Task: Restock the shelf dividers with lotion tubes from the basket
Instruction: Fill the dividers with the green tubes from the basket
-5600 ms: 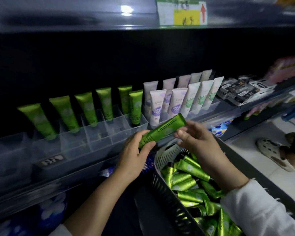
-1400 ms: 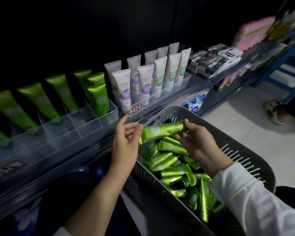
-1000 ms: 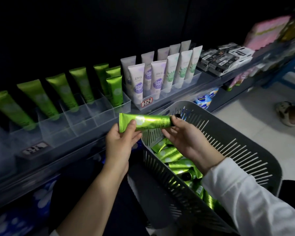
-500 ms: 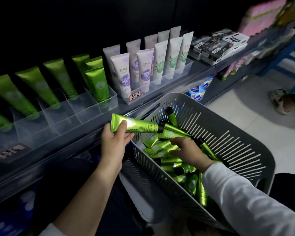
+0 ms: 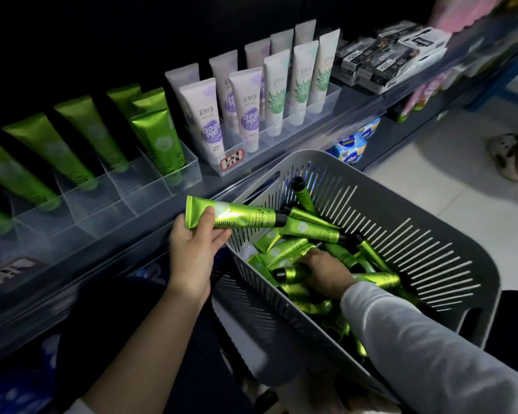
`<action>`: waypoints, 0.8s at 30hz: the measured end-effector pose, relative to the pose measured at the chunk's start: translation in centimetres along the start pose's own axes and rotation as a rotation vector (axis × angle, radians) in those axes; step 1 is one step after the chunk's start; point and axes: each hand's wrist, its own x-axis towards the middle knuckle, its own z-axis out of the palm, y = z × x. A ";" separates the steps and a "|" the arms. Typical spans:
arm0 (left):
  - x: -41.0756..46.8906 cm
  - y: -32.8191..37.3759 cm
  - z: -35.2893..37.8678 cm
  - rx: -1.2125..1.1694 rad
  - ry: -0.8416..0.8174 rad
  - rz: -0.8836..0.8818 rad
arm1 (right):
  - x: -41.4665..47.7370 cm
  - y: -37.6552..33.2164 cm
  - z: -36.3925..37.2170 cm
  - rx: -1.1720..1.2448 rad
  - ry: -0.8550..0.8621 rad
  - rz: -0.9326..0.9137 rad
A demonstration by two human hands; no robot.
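— What's in your left hand?

— One green lotion tube. My left grip is closed around its flat crimped end, thumb on top, fingers underneath. The tube lies roughly level, black cap pointing right, out over the near-left rim of the grey slotted basket. It is in front of the shelf, not in any compartment.

— And the right hand?

— Down inside the basket, palm down on the heap of green tubes. The fingers are buried among them, so I cannot tell whether that grip has closed on anything. My white sleeve crosses the basket's near wall.

— Where do the tubes go?

— Into the clear shelf dividers on the shelf above and left of the basket. The back compartments each hold a green tube leaning backwards, cap down. In the rightmost one two tubes stand one behind the other. The front compartments I can see look bare.

— What's next to them?

— To the right, a second clear tray with white tubes, purple-labelled on the left and green-labelled on the right, with a small red-edged price tag on its front. Further right lie black and white boxes. On the pale floor at far right there is a spotted slipper.
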 end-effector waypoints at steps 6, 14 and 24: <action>-0.1 1.0 -0.2 -0.090 0.073 0.059 | -0.9 -0.1 -3.3 0.433 0.307 0.071; 0.1 5.6 -1.7 -0.168 0.195 0.232 | -2.4 -6.5 -8.7 0.898 0.511 -0.067; 1.1 10.0 -8.8 -0.032 0.346 0.390 | -1.6 -14.4 -10.3 0.500 0.560 -0.385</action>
